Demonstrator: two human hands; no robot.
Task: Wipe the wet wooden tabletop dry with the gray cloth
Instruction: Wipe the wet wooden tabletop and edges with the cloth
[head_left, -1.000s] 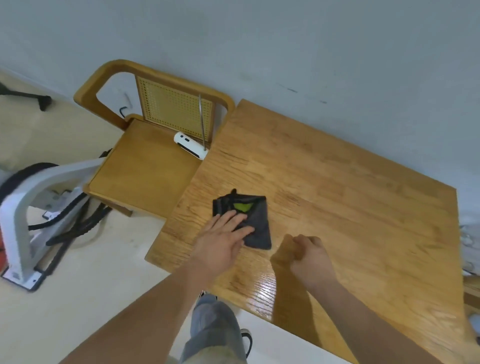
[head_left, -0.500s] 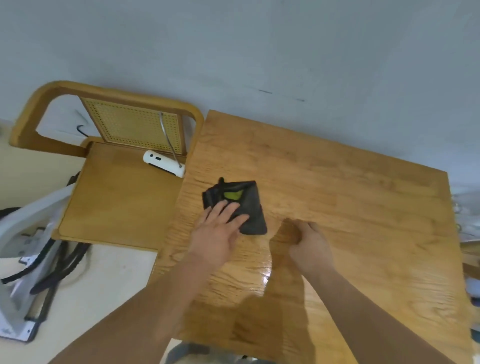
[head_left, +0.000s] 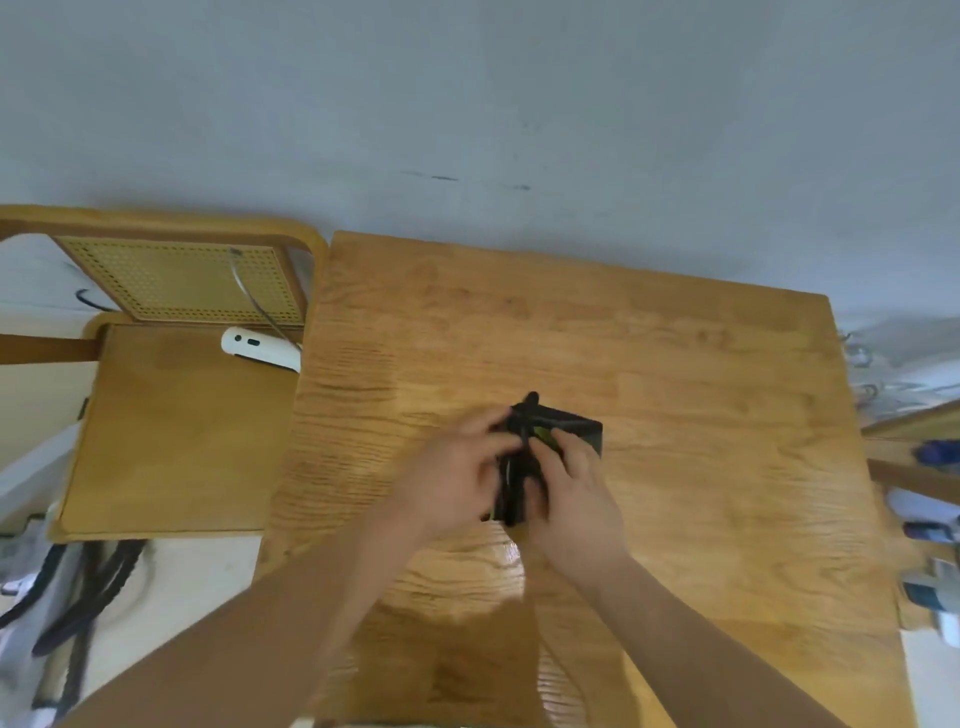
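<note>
Gray cloth (head_left: 577, 429) on wooden tabletop (head_left: 675, 364), gripped by both hands, left hand (head_left: 452, 483), right hand (head_left: 576, 499); yellow-green patch (head_left: 543, 434) unreadable

a dark gray cloth (head_left: 574, 429), bunched and folded, lies at the centre of the frame on the wooden tabletop (head_left: 685, 395). the left hand (head_left: 451, 480) grips its left edge with curled fingers, and the right hand (head_left: 577, 496) closes over its lower right part; the two hands almost meet. just below them a glossy wet patch (head_left: 506, 553) shines on the wood. at the left of the frame a wooden chair (head_left: 171, 431) with a cane back stands against the table, a white device (head_left: 258, 347) lying on its seat. black cables (head_left: 91, 592) trail on the floor at lower left. a gray wall (head_left: 467, 104) fills the top.
</note>
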